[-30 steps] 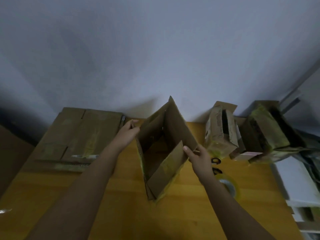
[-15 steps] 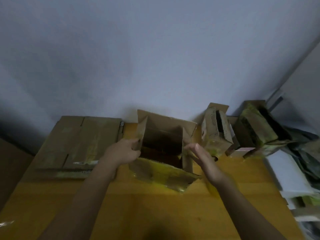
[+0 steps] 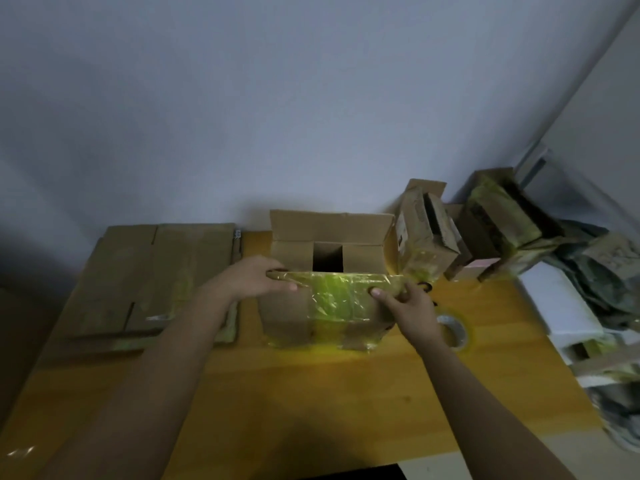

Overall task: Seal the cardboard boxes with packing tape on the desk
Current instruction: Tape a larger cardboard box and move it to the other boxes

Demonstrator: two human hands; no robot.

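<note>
A brown cardboard box (image 3: 287,317) stands upright in the middle of the wooden desk (image 3: 311,403), top open, far flap raised, side flaps folded in. Its near flap, covered in yellowish tape, hangs down the front. My left hand (image 3: 254,277) grips the near flap's left top corner. My right hand (image 3: 407,304) pinches its right top corner, thumb on the taped face. A roll of packing tape (image 3: 457,329) lies flat on the desk just right of my right hand.
Flattened cardboard sheets (image 3: 156,271) lie stacked at the left of the desk. Two taped boxes (image 3: 424,237) (image 3: 498,216) lean at the back right by the wall. White foam pieces (image 3: 561,306) and crumpled material sit at the right edge.
The box was tilted on edge and folded askew; it has been squared up and set upright. Both hands moved from its sides to the near flap's top corners.
</note>
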